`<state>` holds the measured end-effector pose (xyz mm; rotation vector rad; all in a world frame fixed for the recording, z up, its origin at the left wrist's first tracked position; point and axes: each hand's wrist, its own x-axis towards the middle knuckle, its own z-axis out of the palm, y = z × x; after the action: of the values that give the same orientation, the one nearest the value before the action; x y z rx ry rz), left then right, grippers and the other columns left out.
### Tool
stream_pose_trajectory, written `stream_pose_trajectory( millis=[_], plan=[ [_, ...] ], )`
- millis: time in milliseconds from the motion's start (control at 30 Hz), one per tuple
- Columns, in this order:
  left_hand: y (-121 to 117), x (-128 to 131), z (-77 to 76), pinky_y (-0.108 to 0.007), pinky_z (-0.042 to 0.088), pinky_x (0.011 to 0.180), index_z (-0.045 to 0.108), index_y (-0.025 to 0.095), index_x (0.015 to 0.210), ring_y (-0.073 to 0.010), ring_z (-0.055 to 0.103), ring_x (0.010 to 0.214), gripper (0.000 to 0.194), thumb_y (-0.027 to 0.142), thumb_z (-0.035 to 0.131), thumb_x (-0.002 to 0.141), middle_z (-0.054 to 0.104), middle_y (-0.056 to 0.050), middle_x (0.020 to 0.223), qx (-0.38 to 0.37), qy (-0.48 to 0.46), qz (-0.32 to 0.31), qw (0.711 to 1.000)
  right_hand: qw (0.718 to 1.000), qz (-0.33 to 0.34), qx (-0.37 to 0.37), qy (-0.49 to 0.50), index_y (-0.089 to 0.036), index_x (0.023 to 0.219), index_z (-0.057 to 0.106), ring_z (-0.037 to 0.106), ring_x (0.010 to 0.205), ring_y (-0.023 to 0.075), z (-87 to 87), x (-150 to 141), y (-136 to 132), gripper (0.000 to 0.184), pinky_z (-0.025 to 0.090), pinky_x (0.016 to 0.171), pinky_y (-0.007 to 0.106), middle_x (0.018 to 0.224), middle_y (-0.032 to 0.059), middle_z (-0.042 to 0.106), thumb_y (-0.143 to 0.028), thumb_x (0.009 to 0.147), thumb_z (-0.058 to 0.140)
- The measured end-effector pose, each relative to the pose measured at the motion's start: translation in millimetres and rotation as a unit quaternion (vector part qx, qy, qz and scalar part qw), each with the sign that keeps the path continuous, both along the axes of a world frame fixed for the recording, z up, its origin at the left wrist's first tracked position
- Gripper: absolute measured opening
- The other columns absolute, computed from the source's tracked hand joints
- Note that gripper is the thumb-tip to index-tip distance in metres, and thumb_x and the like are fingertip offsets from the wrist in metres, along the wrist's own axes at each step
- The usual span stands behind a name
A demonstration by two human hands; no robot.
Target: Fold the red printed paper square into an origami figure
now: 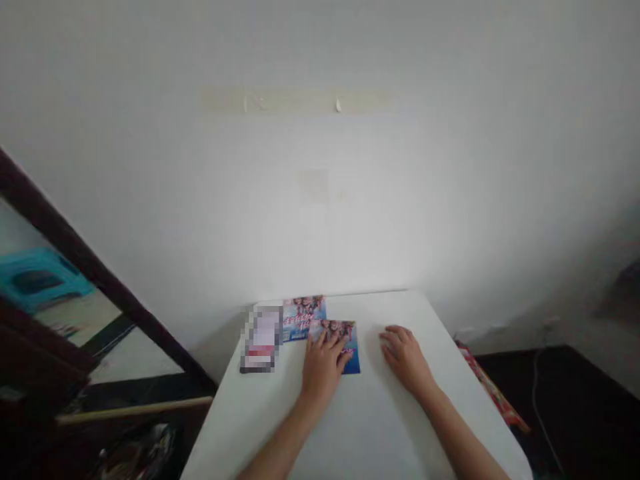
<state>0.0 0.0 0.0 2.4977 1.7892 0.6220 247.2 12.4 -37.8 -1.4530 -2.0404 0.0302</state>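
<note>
Obs. from where I stand: person's L hand (320, 370) palm-down on the front printed sheet (352, 363), a blue piece w/ red lettering & a group of figures, lying flat approx. mid-table, toward the wall end. L fingers extended, slightly spread, resting on top of it, not pinching. R hand (407, 359) well apart from L, to the right of the sheet; fingers loosely bent, tips at the tabletop, nothing seen in its grasp. Rear printed sheet (300, 310), v. similar design, sits behind & left of the first, nr far edge; front one appears to overlap its lower R corner. Just beside it, further L: phone-like slab (263, 337), pixelated, content unreadable. All on white table (367, 427), far edge up nr pale wall (320, 247), which has yellowish tape marks (295, 101). Off L, low: blue plastic stool (67, 280), past dark frame (75, 247). R of table: red patterned strip (493, 387), thin cable (535, 393) nr floor.
</note>
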Motion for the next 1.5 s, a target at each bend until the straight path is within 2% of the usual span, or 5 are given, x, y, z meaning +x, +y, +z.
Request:
stream_pose_trajectory(
  millis=[333,700,933,1300,1500],
  plan=[
    [4.1,-13.8,-14.1,-0.051,0.043,0.108,0.058,0.033,0.134,-0.0281,0.047,0.132,0.045,0.05,0.052,0.093,0.045,-0.003,0.152,0.046,0.003,-0.053,0.997,1.0,-0.009,-0.002,-0.006,-0.024,0.116,0.066,0.054,0.118,0.0258,5.3,-4.4,-4.0,0.029,0.048,0.101,0.044,0.123,0.0108,0.061,-0.027,0.092,0.049],
    [8.9,-45.2,-18.2,-0.064,0.023,0.116,0.042,0.034,0.146,-0.0278,0.032,0.145,0.046,0.037,0.038,0.1,0.037,-0.002,0.157,0.026,0.071,-0.037,0.996,1.0,-0.011,-0.009,-0.006,-0.024,0.116,0.065,0.053,0.119,0.0267,1.5,-0.7,-4.1,0.03,0.047,0.103,0.046,0.125,0.0108,0.06,-0.028,0.092,0.049],
    [1.8,-30.7,-18.6,-0.073,0.014,0.113,0.037,0.034,0.148,-0.0309,0.028,0.147,0.05,0.04,0.04,0.098,0.032,-0.004,0.159,-0.006,0.074,-0.029,0.997,1.0,-0.013,-0.009,0.004,-0.025,0.116,0.066,0.054,0.119,0.0262,2.0,-3.4,-1.1,0.029,0.048,0.102,0.045,0.124,0.0108,0.061,-0.03,0.092,0.05],
    [7.2,-9.2,-21.3,-0.076,0.004,0.113,0.042,0.039,0.145,-0.0302,0.028,0.146,0.047,0.047,0.039,0.098,0.035,-0.001,0.158,-0.012,0.037,-0.035,0.999,1.0,0.001,-0.002,0.012,-0.024,0.121,0.062,0.05,0.127,0.0262,-0.3,-9.9,1.7,0.032,0.046,0.106,0.048,0.132,0.0106,0.058,-0.03,0.092,0.05],
    [9.3,-7.6,-17.5,-0.073,0.013,0.114,0.038,0.034,0.148,-0.028,0.032,0.145,0.047,0.034,0.035,0.1,0.037,-0.004,0.157,-0.007,0.036,-0.026,0.999,0.998,0.041,-0.031,-0.039,-0.023,0.141,0.047,0.039,0.141,0.0236,8.6,-31.7,1.8,0.045,0.034,0.116,0.05,0.15,0.0094,0.045,-0.028,0.097,0.04]
  ],
)
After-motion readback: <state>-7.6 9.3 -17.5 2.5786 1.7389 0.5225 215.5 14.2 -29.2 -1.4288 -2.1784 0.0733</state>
